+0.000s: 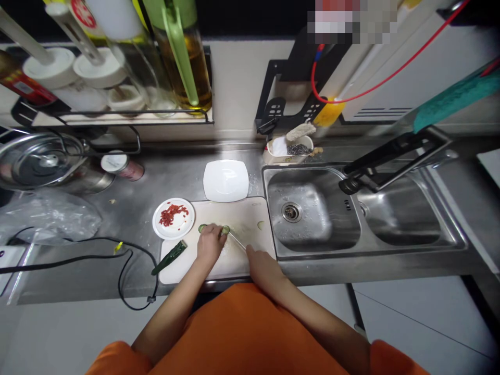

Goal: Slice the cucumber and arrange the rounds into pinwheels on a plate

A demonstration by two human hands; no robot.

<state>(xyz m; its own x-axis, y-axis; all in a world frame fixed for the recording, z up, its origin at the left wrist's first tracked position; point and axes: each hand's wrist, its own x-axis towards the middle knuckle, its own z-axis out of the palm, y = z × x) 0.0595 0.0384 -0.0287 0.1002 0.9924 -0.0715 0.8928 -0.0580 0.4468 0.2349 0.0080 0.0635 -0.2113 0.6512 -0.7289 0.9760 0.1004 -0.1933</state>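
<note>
My left hand rests curled over a green cucumber on the pale cutting board, holding it down. My right hand grips the handle of a knife whose thin blade angles up-left and meets the cucumber beside my left fingers. A cut slice lies on the board to the right. A long green cucumber piece lies over the board's left corner.
A round white plate of chopped red chilli sits left of the board, a square white plate behind it. A steel double sink is on the right. A black cable, plastic bag and pot lid lie left.
</note>
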